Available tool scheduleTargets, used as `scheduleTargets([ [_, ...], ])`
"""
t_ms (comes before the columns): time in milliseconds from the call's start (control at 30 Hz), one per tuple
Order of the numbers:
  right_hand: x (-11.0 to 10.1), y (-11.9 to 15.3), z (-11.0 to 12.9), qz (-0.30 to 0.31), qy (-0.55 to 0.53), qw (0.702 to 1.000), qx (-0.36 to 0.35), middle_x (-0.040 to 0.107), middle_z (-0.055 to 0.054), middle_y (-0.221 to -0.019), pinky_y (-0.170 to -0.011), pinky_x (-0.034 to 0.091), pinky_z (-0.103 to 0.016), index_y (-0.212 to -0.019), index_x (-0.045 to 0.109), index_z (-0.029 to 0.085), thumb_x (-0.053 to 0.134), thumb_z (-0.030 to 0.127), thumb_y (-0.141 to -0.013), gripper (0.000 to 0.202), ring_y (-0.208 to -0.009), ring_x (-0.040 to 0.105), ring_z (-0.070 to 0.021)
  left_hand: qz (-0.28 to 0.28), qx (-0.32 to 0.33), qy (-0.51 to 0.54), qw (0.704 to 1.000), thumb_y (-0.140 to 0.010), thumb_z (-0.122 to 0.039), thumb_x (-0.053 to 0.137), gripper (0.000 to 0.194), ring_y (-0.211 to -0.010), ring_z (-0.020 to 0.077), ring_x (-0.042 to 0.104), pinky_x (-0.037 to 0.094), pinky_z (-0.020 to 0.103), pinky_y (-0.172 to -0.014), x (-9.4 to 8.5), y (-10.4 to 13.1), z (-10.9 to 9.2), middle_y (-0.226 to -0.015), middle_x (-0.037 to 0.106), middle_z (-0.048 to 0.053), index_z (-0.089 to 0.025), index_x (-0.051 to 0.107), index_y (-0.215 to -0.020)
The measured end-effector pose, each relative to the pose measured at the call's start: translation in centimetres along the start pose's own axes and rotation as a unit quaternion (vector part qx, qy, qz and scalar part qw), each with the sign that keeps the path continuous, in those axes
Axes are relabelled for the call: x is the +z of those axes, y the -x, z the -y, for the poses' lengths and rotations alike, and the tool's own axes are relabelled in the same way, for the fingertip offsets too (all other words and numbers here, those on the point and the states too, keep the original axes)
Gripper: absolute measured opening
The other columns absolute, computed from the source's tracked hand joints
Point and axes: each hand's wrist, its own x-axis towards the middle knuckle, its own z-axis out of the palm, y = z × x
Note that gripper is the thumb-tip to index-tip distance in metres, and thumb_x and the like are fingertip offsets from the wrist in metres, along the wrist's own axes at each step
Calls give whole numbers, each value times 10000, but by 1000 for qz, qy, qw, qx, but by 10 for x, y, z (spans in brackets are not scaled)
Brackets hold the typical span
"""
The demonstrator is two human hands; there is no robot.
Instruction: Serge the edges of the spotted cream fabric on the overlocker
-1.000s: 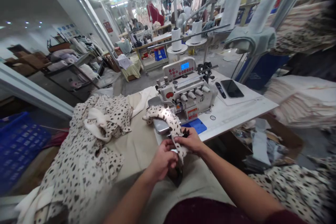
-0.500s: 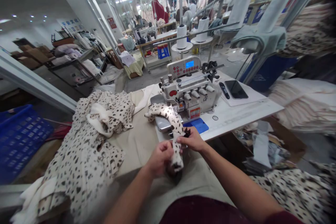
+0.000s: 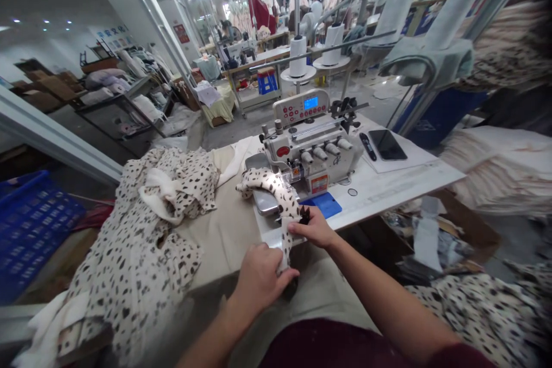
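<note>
A narrow strip of spotted cream fabric [image 3: 275, 185] curves from the plate of the overlock sewing machine [image 3: 308, 149] down to the table's front edge. My right hand [image 3: 317, 229] pinches the strip between thumb and fingers near that edge, and something dark and jagged shows by its fingertips. Lower down and to the left, my left hand [image 3: 263, 273] is closed on the strip's near end, its thumb pointing right. The back of that hand hides part of the cloth.
A heap of spotted fabric [image 3: 142, 247] lies left on a beige cloth. A blue pad [image 3: 328, 204], a phone [image 3: 387, 144] and a dark pen-like tool [image 3: 368, 146] rest on the white table. Thread cones [image 3: 297, 56] stand behind the machine; a blue basket [image 3: 37, 230] sits far left.
My left hand has turned over, back upward, and moved slightly down along the strip's lower end. The right hand keeps its pinch almost in place.
</note>
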Motion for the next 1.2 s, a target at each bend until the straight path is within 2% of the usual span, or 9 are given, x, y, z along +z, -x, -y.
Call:
scheduleTargets([
  [67,2,-1,0,-7,18,1000,-1,675,-12,-736,-636,487,-267,-796,694,143,853,398,-674,324,-642,582,-140,26,38,-44,998,-735,-500,790,361,-665,205,558,378,320,-640,-2,1,-2,-658,620,35,-194,606,-681],
  [100,3,-2,0,-6,27,1000,0,668,-9,-730,-632,481,-265,-794,691,144,842,401,-690,316,-640,575,-138,14,46,-46,998,-747,-508,779,355,-649,200,557,384,320,-628,-5,-1,-3,-653,619,34,-197,615,-697],
  [200,4,-1,-2,12,46,999,1,650,-7,-718,-628,466,-267,-781,685,141,804,418,-732,306,-643,560,-140,-117,79,6,990,-880,-369,660,188,-735,200,593,445,332,-685,-21,-22,-2,-748,647,53,-191,644,-824],
  [267,5,-1,-2,17,64,998,-17,632,-2,-711,-626,450,-261,-758,675,142,793,420,-742,302,-646,543,-138,-192,145,55,969,-914,-222,576,94,-886,206,622,492,351,-803,-33,-44,1,-906,680,84,-182,655,-946],
  [333,5,-1,-3,12,85,996,-36,604,8,-693,-613,427,-251,-734,653,147,780,419,-754,301,-639,517,-130,-206,212,81,952,-906,-146,542,177,-1021,212,618,506,372,-906,-41,-67,4,-1047,682,103,-184,656,-1036],
  [400,4,-1,-2,10,100,994,-42,584,14,-681,-605,413,-246,-731,634,152,763,427,-771,305,-632,500,-126,-187,244,79,948,-903,-138,544,208,-1064,213,611,511,384,-942,-44,-84,7,-1087,676,100,-193,663,-1065],
  [533,5,-1,3,1,100,994,-43,578,13,-691,-603,406,-245,-755,617,157,740,453,-792,322,-637,490,-127,-170,222,42,959,-893,-206,595,137,-1023,221,615,519,401,-924,-41,-97,10,-1029,667,86,-212,695,-986],
  [800,6,-3,2,-49,23,997,-55,608,5,-717,-651,448,-266,-817,650,155,766,451,-776,321,-656,522,-133,-206,185,24,961,-893,-233,616,96,-1024,221,623,499,412,-941,-39,-100,6,-1011,678,70,-220,698,-943],
  [1200,2,-3,-4,-49,9,998,-28,656,-13,-763,-659,475,-279,-914,690,149,778,452,-770,347,-665,561,-141,-236,133,-9,963,-905,-255,614,105,-1072,238,602,487,424,-956,-39,-111,8,-1049,662,80,-221,705,-943],
])
